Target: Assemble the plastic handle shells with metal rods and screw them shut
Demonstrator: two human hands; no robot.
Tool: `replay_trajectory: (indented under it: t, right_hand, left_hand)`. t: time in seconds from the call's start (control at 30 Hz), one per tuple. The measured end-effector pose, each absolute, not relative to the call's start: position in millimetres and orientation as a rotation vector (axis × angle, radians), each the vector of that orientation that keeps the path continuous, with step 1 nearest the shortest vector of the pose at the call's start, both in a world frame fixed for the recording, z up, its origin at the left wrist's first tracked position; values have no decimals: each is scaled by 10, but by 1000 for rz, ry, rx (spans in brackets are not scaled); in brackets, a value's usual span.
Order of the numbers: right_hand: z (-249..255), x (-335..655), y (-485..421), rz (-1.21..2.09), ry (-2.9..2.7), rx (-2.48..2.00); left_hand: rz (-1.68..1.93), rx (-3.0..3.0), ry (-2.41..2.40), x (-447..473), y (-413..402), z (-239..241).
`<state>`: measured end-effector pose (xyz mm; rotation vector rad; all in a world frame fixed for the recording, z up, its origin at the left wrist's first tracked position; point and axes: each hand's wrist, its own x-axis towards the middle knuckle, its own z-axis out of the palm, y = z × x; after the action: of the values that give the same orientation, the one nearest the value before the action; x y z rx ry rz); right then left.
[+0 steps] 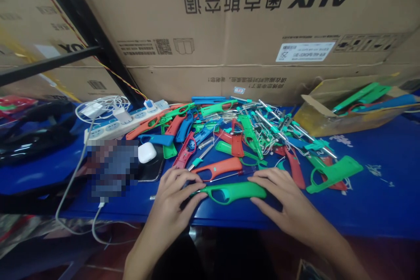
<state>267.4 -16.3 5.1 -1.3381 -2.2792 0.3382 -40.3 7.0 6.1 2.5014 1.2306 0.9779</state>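
A green utility lighter point(246, 190) with a trigger loop lies level between my hands at the table's front edge. My left hand point(175, 194) pinches its narrow front end, where a bit of dark or metal tube shows between the fingers. On the other side, my right hand point(285, 196) grips the handle end between thumb and fingers. Just behind it lie an orange lighter shell point(221, 168) and a screwdriver point(229, 174) with a clear handle. A red shell point(186, 151) rests beyond my left fingers; a green shell point(341, 173) is off to the right.
A pile of coloured shells and metal lighter tubes point(269, 118) covers the blue table point(377, 210). At right stands an open cardboard box point(324, 118) of shells. On the left are a power strip point(131, 123), cables and a white earphone case point(146, 152). Large cartons point(210, 52) stand behind.
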Motion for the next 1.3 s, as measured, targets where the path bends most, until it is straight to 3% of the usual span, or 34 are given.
replay_trajectory:
  t: [0.43, 0.97, 1.3]
  right_hand:
    - [25, 2679, -170, 375, -2247, -1329]
    - [51, 2506, -248, -214, -2475, -1248]
    - [9, 2044, -313, -506, -2335, -1177]
  left_hand:
    - [965, 2510, 1216, -352, 60, 71]
    - [830, 2639, 1263, -346, 27, 117]
    - [1060, 2618, 1242, -263, -50, 210]
